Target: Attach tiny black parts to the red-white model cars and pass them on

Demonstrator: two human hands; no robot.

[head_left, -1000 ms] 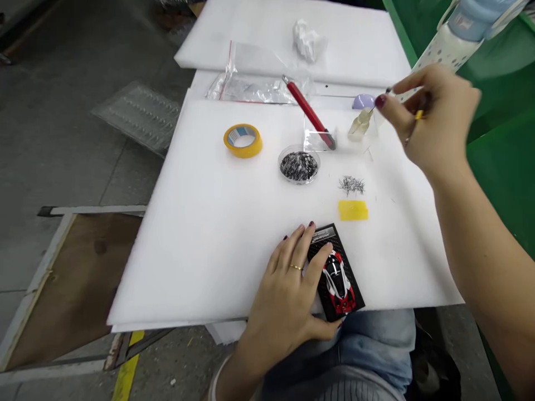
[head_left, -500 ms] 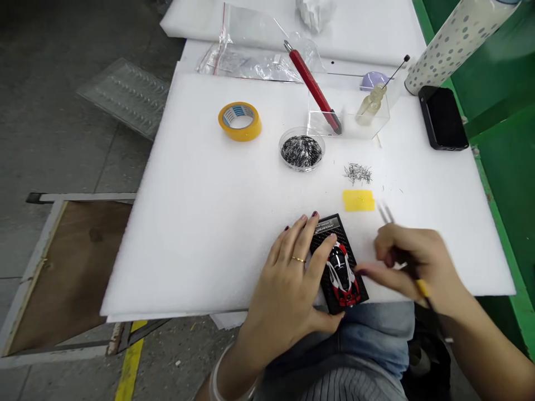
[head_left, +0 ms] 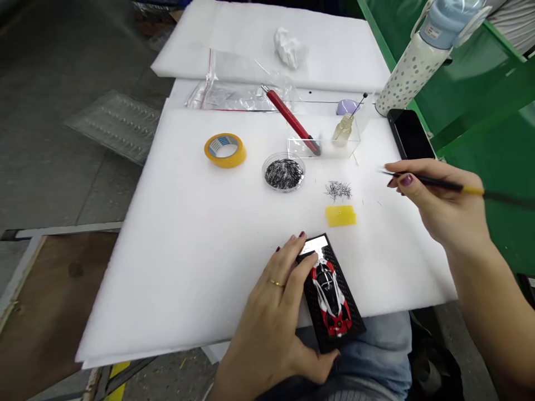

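My left hand [head_left: 273, 312] lies on the near edge of the white foam sheet [head_left: 200, 234], fingers and thumb closed round a black base [head_left: 332, 312] that carries a small red, white and black model car [head_left: 330, 295]. My right hand [head_left: 438, 203] hovers above the sheet's right side, fingers pinched on a thin black tool with a yellow band [head_left: 443, 185] that points left. A small heap of tiny dark pins [head_left: 338, 190] and a yellow pad [head_left: 341, 215] lie between the two hands.
Farther back sit a round dish of dark pins [head_left: 284, 172], a yellow tape roll [head_left: 224, 149], a red-handled tool [head_left: 290, 120] leaning into a clear tray [head_left: 324, 146] with a small bottle [head_left: 343, 128]. A black phone [head_left: 410, 141] and dotted flask [head_left: 412, 67] are at right, plastic bags [head_left: 234, 89] behind.
My right hand went from the back right down beside the car, then rose to the right of the pins with the tool. My left hand kept its hold on the base.
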